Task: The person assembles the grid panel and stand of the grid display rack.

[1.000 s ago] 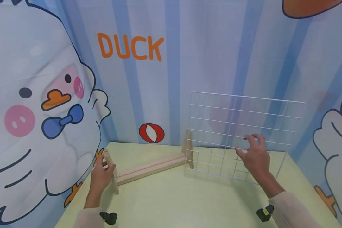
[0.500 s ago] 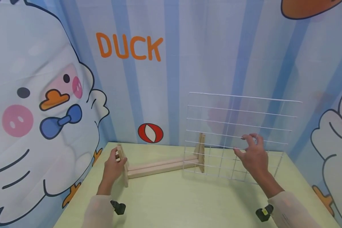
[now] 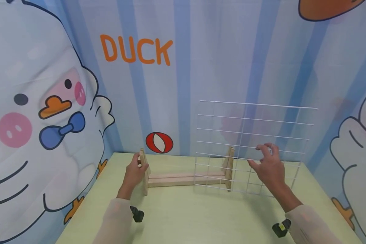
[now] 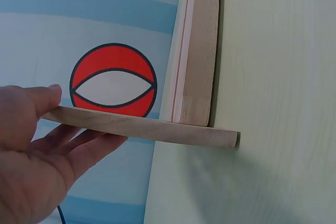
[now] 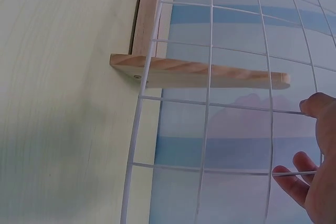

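A pale wooden stand (image 3: 186, 181), two upright end boards joined by a low grooved bar, sits on the table. My left hand (image 3: 134, 173) grips its near-left end board (image 4: 152, 129), thumb on one face and fingers on the other. The opposite end board (image 5: 199, 74) shows through a white wire grid panel (image 3: 256, 104). My right hand (image 3: 272, 167) holds that panel nearly upright, thumb and fingers pinching its wires in the right wrist view. The panel overlaps the right part of the stand in the head view; whether they touch I cannot tell.
The pale yellow table (image 3: 183, 217) ends at the back against a striped blue curtain (image 3: 183, 84) printed with ducks and a red ball (image 3: 159, 142). Black wrist cameras hang below both sleeves.
My left hand has moved the wooden stand to the right and turned it, so its bar now lies nearly parallel to the back edge. The right hand and grid have shifted slightly left in view.
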The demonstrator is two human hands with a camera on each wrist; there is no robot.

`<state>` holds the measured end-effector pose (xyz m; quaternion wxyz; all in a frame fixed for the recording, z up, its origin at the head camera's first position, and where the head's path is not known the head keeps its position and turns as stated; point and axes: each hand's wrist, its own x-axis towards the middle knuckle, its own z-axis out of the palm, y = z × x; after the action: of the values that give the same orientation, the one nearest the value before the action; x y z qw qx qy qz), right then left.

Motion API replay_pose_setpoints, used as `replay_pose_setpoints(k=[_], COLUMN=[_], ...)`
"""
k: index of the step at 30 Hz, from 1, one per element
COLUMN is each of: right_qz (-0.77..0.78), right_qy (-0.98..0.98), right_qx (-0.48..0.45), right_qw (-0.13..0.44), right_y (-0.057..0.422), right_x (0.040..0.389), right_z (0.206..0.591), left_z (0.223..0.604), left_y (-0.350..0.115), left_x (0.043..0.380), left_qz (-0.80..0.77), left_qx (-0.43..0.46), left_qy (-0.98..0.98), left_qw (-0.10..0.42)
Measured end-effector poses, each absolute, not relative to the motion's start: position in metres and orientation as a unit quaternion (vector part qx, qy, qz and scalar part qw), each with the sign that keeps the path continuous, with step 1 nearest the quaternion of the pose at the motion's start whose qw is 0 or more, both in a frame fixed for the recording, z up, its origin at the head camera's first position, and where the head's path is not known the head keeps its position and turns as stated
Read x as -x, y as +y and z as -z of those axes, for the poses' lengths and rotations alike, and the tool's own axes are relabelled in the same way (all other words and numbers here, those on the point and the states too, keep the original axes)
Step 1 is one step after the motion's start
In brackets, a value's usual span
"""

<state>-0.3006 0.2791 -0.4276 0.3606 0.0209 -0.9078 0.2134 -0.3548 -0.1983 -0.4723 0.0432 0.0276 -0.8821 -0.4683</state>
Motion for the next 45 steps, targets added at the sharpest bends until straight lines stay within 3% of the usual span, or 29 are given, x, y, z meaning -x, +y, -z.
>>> replay_pose_setpoints(k=[18, 29, 45], right_qz=[-0.205, -0.205, -0.204], right_qy=[-0.907, -0.908, -0.904], right_qx=[-0.025, -0.029, -0.043], right_qw=[0.367, 0.365, 0.373], right_y=[0.279, 0.28, 0.281], right_x=[0.301, 0.299, 0.301], right_z=[0.426, 0.424, 0.417], left_z=[0.462, 0.456, 0.445], left_y=[-0.164, -0.156, -0.145], left_x=[0.365, 0.368, 0.377], left_qz=[0.47, 0.494, 0.5], left_qx=[-0.005, 0.046, 0.101], left_qy=[-0.883, -0.868, -0.86], left_qw=[0.023, -0.012, -0.023])
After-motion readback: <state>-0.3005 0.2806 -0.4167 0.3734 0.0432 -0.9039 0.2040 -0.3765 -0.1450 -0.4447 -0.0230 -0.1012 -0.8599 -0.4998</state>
